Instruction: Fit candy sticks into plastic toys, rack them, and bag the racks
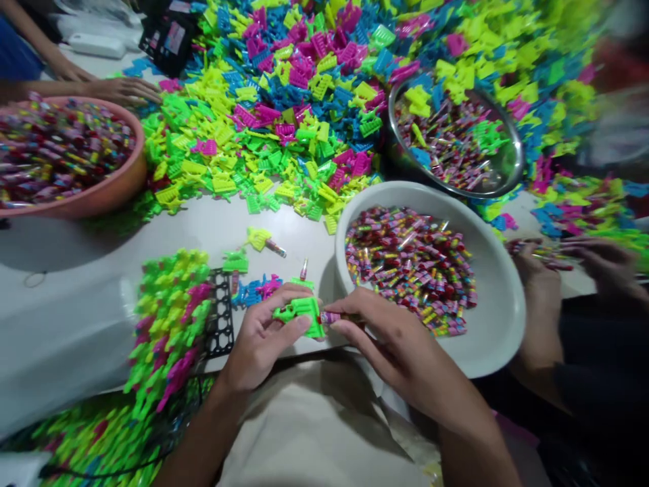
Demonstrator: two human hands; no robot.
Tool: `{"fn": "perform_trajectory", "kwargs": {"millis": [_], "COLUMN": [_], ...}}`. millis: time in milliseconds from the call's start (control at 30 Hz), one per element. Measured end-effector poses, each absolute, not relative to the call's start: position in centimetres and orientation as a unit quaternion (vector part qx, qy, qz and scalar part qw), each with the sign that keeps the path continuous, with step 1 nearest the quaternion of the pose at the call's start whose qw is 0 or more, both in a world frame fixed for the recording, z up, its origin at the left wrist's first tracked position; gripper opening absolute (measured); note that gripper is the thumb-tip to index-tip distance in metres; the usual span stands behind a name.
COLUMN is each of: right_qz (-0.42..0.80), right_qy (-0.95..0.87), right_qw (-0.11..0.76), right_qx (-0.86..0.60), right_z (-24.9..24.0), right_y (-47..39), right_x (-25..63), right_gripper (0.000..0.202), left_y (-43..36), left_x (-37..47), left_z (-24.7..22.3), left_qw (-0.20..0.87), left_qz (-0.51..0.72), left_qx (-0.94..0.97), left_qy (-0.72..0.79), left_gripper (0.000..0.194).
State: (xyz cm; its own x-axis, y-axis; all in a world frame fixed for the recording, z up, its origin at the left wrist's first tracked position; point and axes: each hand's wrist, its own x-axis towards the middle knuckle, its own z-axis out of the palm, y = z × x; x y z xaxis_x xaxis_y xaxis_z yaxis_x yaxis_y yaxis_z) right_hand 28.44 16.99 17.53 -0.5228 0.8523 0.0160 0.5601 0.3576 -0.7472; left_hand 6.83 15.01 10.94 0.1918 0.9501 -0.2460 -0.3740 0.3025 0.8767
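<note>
My left hand is closed round a bright green plastic piece, its thumb on top. From the right, my right hand pinches a small candy tube between thumb and fingertips, with the tube's end at the green piece's right edge. Just beyond my hands lie a clear-ended tube, a yellow piece with a tube, and blue and pink pieces. A white basin holding many candy tubes stands beside my right hand.
Colourful plastic pieces are heaped at the back. A metal bowl and a pink basin hold tubes. Filled pieces stand by a black rack at left. Other people's hands work at upper left and right.
</note>
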Motion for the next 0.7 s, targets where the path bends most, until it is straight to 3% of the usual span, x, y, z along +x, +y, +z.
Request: {"fn": "perform_trajectory", "kwargs": {"millis": [133,433,567,700], "right_qz": [0.206,0.029,0.022,0.154], "right_qy": [-0.870,-0.912,-0.926,-0.899], "right_qw": [0.158,0.174,0.160,0.177], "right_qx": [-0.420,-0.370,-0.340,-0.370], "right_z": [17.1,15.3,13.8,11.1], "right_y": [15.9,13.9,13.5,12.9], "right_x": [28.0,26.7,26.2,24.8], "right_gripper": [0.033,0.039,0.033,0.017], "left_y": [14.0,12.4,11.1,9.4], "left_x": [5.9,5.2,4.3,1.1], "left_z": [12.5,11.7,12.9,15.9], "left_qw": [0.734,0.728,0.699,0.501], "left_qz": [0.462,0.473,0.414,0.392], "left_qx": [0.204,0.190,0.297,0.460], "left_qy": [0.454,0.459,0.501,0.619], "left_gripper": [0.040,0.047,0.044,0.045]}}
